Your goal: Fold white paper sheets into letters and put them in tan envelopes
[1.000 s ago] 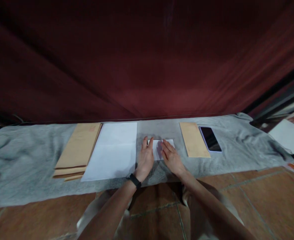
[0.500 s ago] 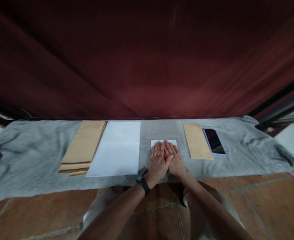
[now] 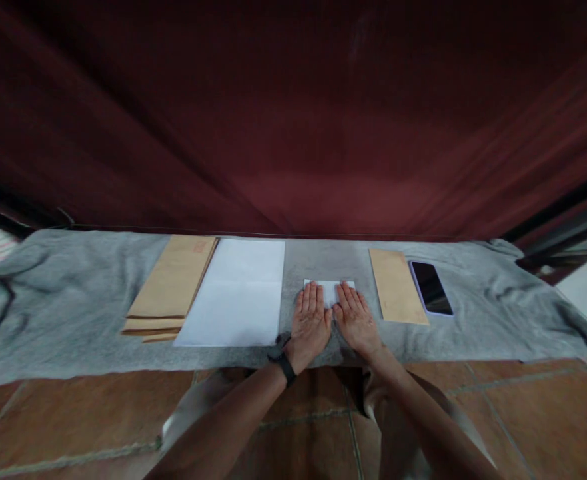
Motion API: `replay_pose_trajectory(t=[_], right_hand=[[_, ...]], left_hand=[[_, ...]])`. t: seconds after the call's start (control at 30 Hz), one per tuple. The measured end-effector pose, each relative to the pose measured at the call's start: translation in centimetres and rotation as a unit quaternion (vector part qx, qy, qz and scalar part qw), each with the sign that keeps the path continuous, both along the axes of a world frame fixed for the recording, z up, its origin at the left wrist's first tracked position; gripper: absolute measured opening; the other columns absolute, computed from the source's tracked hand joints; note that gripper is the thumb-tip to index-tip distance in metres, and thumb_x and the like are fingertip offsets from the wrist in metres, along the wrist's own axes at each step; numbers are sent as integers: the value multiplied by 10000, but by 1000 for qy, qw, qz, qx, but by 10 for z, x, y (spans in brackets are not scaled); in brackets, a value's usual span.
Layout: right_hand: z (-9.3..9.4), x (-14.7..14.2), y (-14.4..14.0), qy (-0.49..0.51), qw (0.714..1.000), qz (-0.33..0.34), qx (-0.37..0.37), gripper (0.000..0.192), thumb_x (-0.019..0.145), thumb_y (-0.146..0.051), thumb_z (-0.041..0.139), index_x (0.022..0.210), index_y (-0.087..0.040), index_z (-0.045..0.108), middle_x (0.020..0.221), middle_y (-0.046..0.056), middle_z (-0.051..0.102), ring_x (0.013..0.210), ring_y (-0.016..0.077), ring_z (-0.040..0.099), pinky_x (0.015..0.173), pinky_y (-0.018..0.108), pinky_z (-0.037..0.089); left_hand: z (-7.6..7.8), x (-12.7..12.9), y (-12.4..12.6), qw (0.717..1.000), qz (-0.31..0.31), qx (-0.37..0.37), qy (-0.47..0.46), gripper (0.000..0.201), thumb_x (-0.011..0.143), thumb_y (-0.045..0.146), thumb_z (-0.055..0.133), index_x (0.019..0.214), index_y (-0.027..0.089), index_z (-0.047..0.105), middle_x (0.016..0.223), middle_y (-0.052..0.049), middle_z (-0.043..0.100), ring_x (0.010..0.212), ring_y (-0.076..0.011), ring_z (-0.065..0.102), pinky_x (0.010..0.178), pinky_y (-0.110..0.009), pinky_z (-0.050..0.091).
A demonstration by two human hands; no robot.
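Note:
A small folded piece of white paper point(image 3: 330, 292) lies on the grey cloth, partly covered by both hands. My left hand point(image 3: 310, 325) rests flat on its left part, fingers stretched out, a dark watch on the wrist. Flat on the right part is my right hand point(image 3: 358, 325), also with straight fingers. A narrow strip of paper shows between the two hands. To the left are larger white sheets point(image 3: 236, 293), and a brown envelope point(image 3: 399, 287) lies to the right.
A stack of brown envelopes point(image 3: 170, 283) sits left of the white sheets. Beside the single envelope lies a phone point(image 3: 432, 288) in a light purple case. The grey cloth point(image 3: 483, 300) is wrinkled at both ends. Behind it hangs a dark red curtain point(image 3: 293, 133).
My hands have moved apart sideways across the small folded paper, left hand to the left and right hand to the right. More of the paper shows between them.

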State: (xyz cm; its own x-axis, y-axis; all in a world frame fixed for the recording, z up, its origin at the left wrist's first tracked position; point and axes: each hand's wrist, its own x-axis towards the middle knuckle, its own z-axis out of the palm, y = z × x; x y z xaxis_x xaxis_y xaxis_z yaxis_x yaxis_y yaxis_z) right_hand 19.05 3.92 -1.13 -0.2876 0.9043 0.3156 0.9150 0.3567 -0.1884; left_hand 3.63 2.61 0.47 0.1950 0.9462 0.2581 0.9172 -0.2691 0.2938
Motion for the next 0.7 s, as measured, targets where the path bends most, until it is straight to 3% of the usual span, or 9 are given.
replay_pose_trajectory(t=[0.17, 0.37, 0.47, 0.6, 0.7], right_hand=[[-2, 6, 0, -4, 1000, -24, 5, 544, 1039, -313, 336, 1550, -130, 317, 1566, 167, 391, 1459, 266, 355, 1169, 500, 318], [-5, 5, -4, -4, 998, -61, 28, 561, 1040, -359, 332, 1540, -106, 338, 1546, 190, 417, 1428, 304, 400, 1145, 508, 335], [-6, 5, -7, -4, 996, -85, 28, 562, 1041, -361, 320, 1528, -83, 358, 1532, 202, 432, 1414, 318, 417, 1137, 518, 343], [-1, 6, -10, 14, 994, -101, 35, 560, 1040, -352, 321, 1526, -77, 362, 1549, 202, 406, 1436, 324, 382, 1153, 544, 317], [6, 3, -10, 31, 998, -53, 32, 552, 1041, -343, 319, 1528, -88, 361, 1586, 178, 352, 1481, 308, 299, 1178, 549, 288]], left_hand=[[1, -1, 1, 1000, 4, -3, 12, 611, 960, 270, 378, 1530, 64, 301, 1607, -190, 311, 1516, -278, 216, 1219, -507, 257], [6, -7, 2, 999, -34, 7, 16, 587, 969, 374, 461, 1516, 177, 376, 1614, -169, 305, 1512, -312, 229, 1211, -532, 260], [6, -10, 0, 999, -35, 10, 16, 613, 964, 417, 484, 1513, 165, 380, 1609, -181, 308, 1510, -317, 231, 1214, -540, 255], [1, -11, -1, 998, -45, 28, 27, 571, 989, 325, 414, 1516, 110, 360, 1612, -183, 289, 1520, -290, 199, 1234, -535, 216], [-5, -9, -3, 994, -93, 46, 38, 555, 996, 252, 358, 1521, 75, 335, 1617, -163, 285, 1522, -263, 183, 1246, -513, 205]])
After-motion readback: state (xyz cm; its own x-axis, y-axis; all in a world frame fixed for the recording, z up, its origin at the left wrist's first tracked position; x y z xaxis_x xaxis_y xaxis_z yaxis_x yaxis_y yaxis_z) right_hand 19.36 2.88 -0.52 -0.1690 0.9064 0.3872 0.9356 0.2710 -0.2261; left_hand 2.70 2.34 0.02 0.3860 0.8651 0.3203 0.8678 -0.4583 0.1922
